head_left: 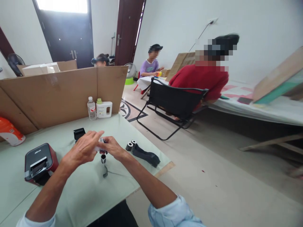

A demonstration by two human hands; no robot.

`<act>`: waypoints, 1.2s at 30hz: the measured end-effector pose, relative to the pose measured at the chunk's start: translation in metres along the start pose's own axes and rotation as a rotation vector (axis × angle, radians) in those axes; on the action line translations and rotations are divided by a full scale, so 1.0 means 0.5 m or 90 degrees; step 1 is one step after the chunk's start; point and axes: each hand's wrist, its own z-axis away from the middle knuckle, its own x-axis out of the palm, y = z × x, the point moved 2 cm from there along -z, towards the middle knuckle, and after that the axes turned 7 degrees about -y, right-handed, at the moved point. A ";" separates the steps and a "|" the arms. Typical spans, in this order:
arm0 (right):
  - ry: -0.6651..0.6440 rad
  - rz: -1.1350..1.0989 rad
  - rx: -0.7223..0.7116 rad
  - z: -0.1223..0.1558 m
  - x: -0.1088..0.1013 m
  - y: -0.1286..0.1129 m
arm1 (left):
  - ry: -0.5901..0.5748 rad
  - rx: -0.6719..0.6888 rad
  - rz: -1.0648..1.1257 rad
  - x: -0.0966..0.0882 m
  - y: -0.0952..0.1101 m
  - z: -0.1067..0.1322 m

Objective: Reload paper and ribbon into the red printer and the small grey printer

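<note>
Over the table, my left hand (pixel 87 145) and my right hand (pixel 113 146) meet, the fingers of both closed on a small whitish-and-dark piece (pixel 102 145). My fingers cover most of it, so its kind does not show. Directly below is a small shiny dark ring-like end (pixel 103 158), and a thin dark curled strip (pixel 105 171) lies under that. To the right of my right hand rests a black ribbon (pixel 145 154) with two white-cored rolls at its far end. A black-and-red label printer (pixel 40 162) stands left of my left forearm. Behind my left hand sits a small black box-like object (pixel 79 133).
A cardboard screen (pixel 63 97) runs along the table's far side. Before it stand a water bottle (pixel 92 108), a white jug (pixel 104 109) and an orange-and-white container (pixel 11 131). A co-worker in red (pixel 201 78) sits in a black folding chair (pixel 176 101); other people are farther back.
</note>
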 end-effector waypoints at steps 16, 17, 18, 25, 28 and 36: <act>-0.099 -0.205 -0.026 0.021 0.016 -0.013 | 0.117 0.028 0.411 0.012 -0.021 0.001; -0.099 -0.211 -0.023 0.023 0.019 -0.011 | 0.115 0.027 0.424 0.014 -0.022 0.002; -0.098 -0.212 -0.021 0.024 0.021 -0.010 | 0.107 0.028 0.419 0.014 -0.023 0.003; -0.013 0.009 -0.016 0.006 0.003 -0.004 | -0.013 0.033 -0.011 -0.003 0.002 -0.004; -0.008 -0.047 -0.030 0.005 0.002 -0.006 | 0.025 0.029 0.058 0.005 -0.003 -0.003; -0.065 -0.048 0.009 0.004 -0.008 -0.003 | 0.038 0.028 0.142 0.006 -0.020 -0.002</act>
